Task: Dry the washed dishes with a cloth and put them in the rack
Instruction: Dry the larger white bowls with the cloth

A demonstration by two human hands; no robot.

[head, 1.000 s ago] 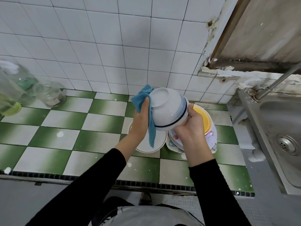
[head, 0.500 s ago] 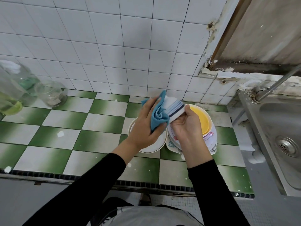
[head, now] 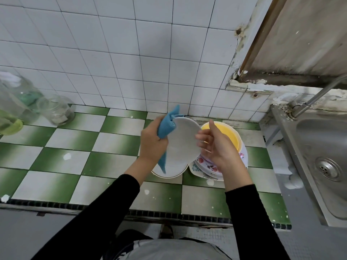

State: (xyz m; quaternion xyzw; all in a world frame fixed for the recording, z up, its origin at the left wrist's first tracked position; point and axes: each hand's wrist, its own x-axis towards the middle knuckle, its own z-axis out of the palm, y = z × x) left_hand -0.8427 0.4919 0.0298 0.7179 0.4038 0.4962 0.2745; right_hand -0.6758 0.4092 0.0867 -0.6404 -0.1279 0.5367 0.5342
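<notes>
A white bowl [head: 183, 143], motion-blurred, is tilted on edge above the counter with its inside facing me. My left hand [head: 152, 145] grips a blue cloth [head: 166, 127] against the bowl's left rim; a tail of cloth hangs down below the hand. My right hand [head: 218, 149] is at the bowl's right rim with thumb up and fingers loosely spread, its blurred fingertips touching or just off the edge. Below the bowl a white dish with a thin gold rim [head: 170, 174] sits on the counter. Beside it a yellow bowl [head: 228, 135] tops a stack of floral plates [head: 205, 167].
The counter is green-and-white checked tile [head: 75, 158] with a white tiled wall behind. Glass jars [head: 56, 111] and a bottle of green liquid [head: 9, 117] stand at the far left. At the right is a steel sink [head: 319, 156] with a tap [head: 317, 96].
The bowl has turned from bottom-up to its inside facing me. My left hand with the cloth moved to its left rim, and my right hand's fingers have loosened from the bowl.
</notes>
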